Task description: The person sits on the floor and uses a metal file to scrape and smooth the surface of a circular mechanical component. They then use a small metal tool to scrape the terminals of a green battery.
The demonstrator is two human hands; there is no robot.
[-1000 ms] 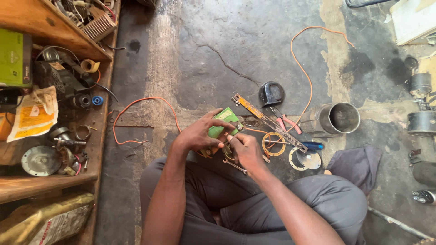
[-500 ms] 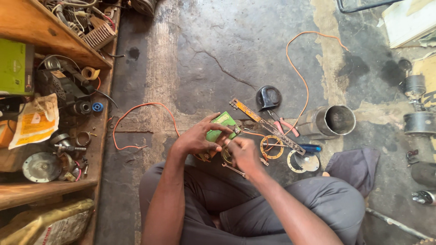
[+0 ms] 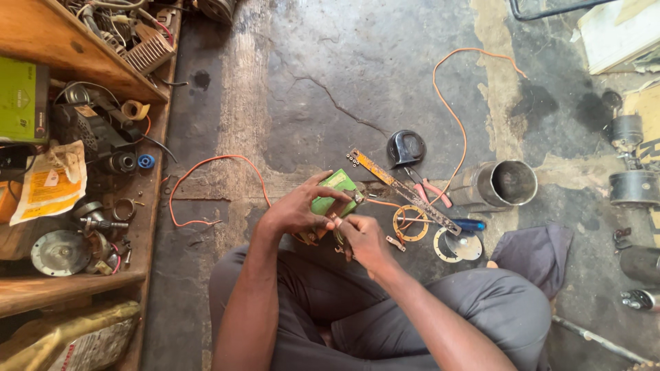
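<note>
- Fingers of the left hand wrap over the top of a small green block, grasping it just above the lap
- Right hand sits just beside and below, its fingers pinched on a small part at the block's lower edge; what that part is stays too small to tell
- Green block is held between both hands, over the concrete floor and just in front of the knees
- Step in hand, by my judgement: close fitting or wiring work on the block, with the left hand steadying and the right doing the fine job
- Next move likely calls for a firm hold from the left hand and a precise pinch or twist from the right, without letting the small part slip
- Near the hands lie a rusty drilled metal strip, red-handled pliers, a metal can, a black round cap and an orange wire
- Against the frame half a second ago, both hands hold the same grip on the block; the floor items lie as they did, and only the view has shifted slightly
</note>
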